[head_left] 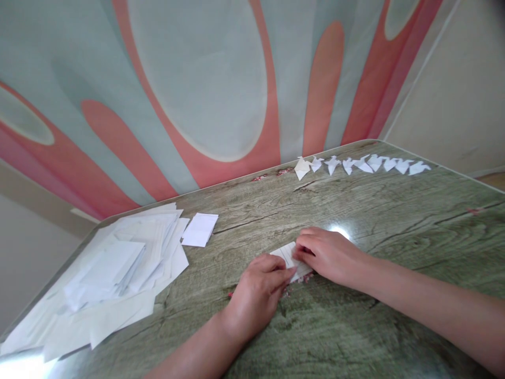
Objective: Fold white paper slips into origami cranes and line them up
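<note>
A small folded white paper (pixel 286 253) with faint lines lies on the wooden table (pixel 244 221), between my two hands. My left hand (pixel 260 289) holds its near left edge, the fingers pressed together on it. On the paper's right side, my right hand (pixel 325 253) pinches the edge between thumb and fingers. Parts of the paper are hidden under the fingertips of both hands.
Loose white sheets (pixel 165 263) are piled on the left, with folded papers (pixel 114 263) on top. A small white stack (pixel 200 230) lies beside them. Several folded paper figures (pixel 332 165) line the far right edge, near a patterned wall covering (pixel 197 79).
</note>
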Available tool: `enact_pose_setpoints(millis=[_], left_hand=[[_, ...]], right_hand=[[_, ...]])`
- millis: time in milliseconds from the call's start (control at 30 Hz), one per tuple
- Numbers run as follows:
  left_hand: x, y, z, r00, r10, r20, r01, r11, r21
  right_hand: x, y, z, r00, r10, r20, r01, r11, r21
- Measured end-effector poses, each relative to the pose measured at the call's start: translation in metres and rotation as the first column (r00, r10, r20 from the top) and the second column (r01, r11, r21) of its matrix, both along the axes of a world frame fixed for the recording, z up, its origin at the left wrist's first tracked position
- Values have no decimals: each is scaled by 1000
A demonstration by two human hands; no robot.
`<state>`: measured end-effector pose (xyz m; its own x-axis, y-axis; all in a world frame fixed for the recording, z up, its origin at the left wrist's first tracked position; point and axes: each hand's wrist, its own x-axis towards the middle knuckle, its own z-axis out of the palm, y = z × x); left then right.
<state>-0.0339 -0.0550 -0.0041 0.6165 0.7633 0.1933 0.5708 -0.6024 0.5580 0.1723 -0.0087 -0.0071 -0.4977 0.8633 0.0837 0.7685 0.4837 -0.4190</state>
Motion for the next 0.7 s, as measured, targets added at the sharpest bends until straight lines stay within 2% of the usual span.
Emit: enact_pose_setpoints(millis=[300, 700], left_hand=[[0, 0, 6, 997, -23, -75, 25, 999, 30], [-5, 3, -2, 999, -32, 25, 32, 999, 10]], right_hand=[[-1, 0, 3, 1000, 6, 11, -6, 1000, 12], [0, -2, 2, 1000, 13, 10, -13, 1000, -1]])
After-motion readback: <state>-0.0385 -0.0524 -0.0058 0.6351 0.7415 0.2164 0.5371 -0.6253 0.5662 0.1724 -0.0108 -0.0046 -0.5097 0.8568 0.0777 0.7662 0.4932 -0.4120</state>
